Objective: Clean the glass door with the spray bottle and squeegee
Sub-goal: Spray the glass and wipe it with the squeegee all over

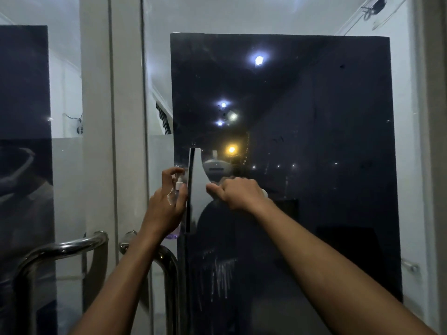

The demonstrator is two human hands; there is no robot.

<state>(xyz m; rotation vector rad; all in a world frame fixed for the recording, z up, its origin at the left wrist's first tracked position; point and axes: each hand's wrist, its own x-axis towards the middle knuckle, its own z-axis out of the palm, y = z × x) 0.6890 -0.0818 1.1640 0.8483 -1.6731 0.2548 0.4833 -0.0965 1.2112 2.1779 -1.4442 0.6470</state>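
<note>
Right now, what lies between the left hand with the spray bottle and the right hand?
In the head view, the white squeegee head with its black vertical blade stands between the left hand and the right hand, against the glass.

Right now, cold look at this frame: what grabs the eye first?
Two hands at the centre of the dark glass door: the right hand grips a white squeegee whose blade stands vertical against the pane, and the left hand holds a small clear spray bottle just beside it. Below them, white streaks run down the glass.
</note>
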